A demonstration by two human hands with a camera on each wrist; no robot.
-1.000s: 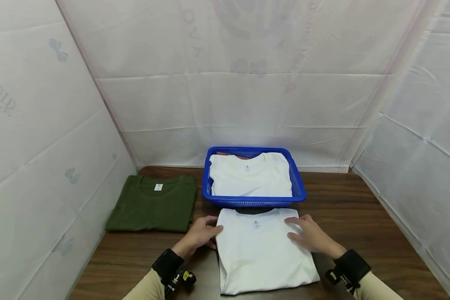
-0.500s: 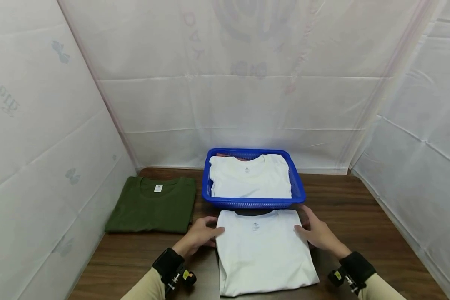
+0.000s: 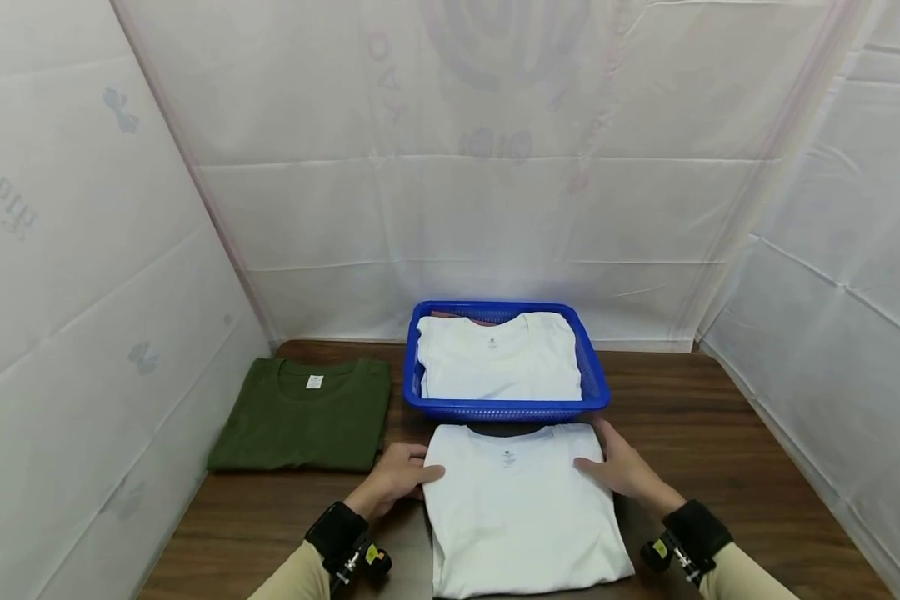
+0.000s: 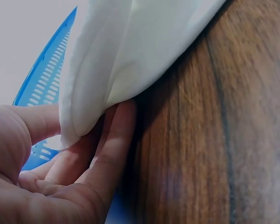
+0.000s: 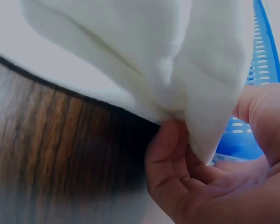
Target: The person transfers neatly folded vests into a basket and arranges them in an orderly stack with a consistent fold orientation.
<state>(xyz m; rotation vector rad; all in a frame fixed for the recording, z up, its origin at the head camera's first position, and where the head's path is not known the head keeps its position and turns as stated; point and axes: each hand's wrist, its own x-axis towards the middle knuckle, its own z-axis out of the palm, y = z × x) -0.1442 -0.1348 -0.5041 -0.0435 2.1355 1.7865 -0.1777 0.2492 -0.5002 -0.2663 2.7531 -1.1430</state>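
A folded white T-shirt [image 3: 517,508] lies on the wooden table [image 3: 720,442], just in front of a blue basket [image 3: 506,410]. My left hand [image 3: 412,479] grips the shirt's left edge near the collar. In the left wrist view the fingers [image 4: 107,149] lie under the cloth [image 4: 130,42] and the thumb sits on top. My right hand [image 3: 607,471] grips the right edge the same way. In the right wrist view its fingers [image 5: 168,158] are tucked beneath the lifted fold [image 5: 144,51].
The blue basket holds another folded white T-shirt [image 3: 498,358]. A folded dark green T-shirt [image 3: 303,412] lies at the left of the table. White sheeting walls the table on the left, back and right. Bare wood shows to the right of the basket.
My right hand slid off the top of the shirt to its right edge and took hold. The left hand stayed at the left edge. The shirt shifted slightly left.
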